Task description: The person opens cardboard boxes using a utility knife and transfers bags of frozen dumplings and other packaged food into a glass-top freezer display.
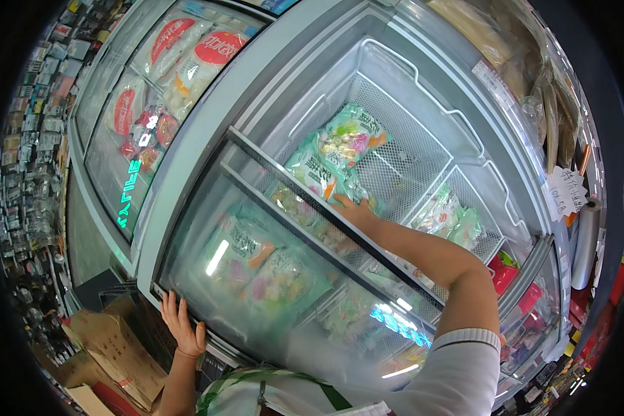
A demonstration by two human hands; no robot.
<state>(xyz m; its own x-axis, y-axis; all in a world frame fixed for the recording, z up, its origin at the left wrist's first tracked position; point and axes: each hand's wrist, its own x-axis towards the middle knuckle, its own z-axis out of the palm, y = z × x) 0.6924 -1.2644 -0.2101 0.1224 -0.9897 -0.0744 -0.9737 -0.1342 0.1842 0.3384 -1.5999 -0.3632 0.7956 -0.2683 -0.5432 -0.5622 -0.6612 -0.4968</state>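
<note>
My right hand (358,212) reaches past the edge of a sliding glass lid (270,260) into a chest freezer. Its fingers touch the lower end of a green plastic food bag (312,169); whether they grip it is hard to see. Just beyond lies another green food bag (351,135), its printed front facing up. Both rest in a white wire basket (411,140). My left hand (182,325) lies on the freezer's near left rim, fingers slightly apart and holding nothing. Through the misted glass, more green bags (270,270) show.
A wire divider (426,195) separates another compartment with green-white bags (450,218). A second freezer (179,67) with white and red bags adjoins at upper left. Cardboard boxes (114,348) stand at lower left. A plastic film roll (585,244) and a handwritten sign (566,192) are at right.
</note>
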